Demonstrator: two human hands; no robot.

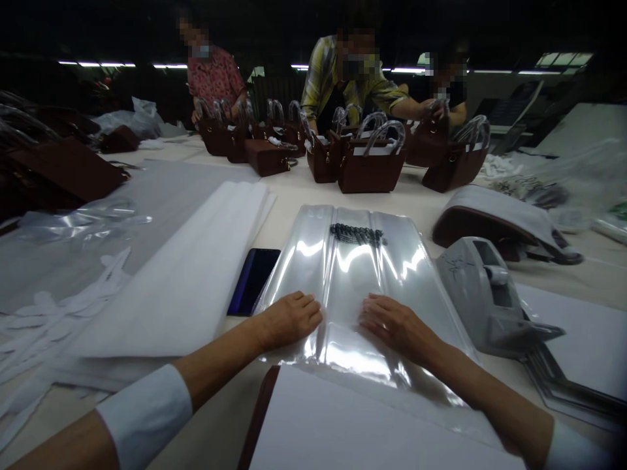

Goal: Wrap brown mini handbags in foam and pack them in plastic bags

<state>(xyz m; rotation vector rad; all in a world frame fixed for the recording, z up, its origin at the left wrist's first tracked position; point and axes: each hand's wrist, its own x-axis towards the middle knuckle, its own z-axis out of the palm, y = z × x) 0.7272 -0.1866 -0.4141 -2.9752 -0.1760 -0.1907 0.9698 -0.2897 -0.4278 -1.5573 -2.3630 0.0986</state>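
Note:
A stack of clear plastic bags (350, 261) lies on the table in front of me, with a dark printed strip near its far end. My left hand (289, 318) rests on the near left part of the stack, fingers curled down against the plastic. My right hand (394, 324) lies on the near right part, fingers stretched flat and pressing the plastic. Neither hand lifts anything. A white sheet on a brown board (343, 427) sits just below my wrists.
A dark phone (255, 279) lies left of the bags, beside a pile of white tissue sheets (196, 274). A grey tape dispenser (484, 297) stands at the right. Several brown handbags (369, 163) line the far table edge, where three people work.

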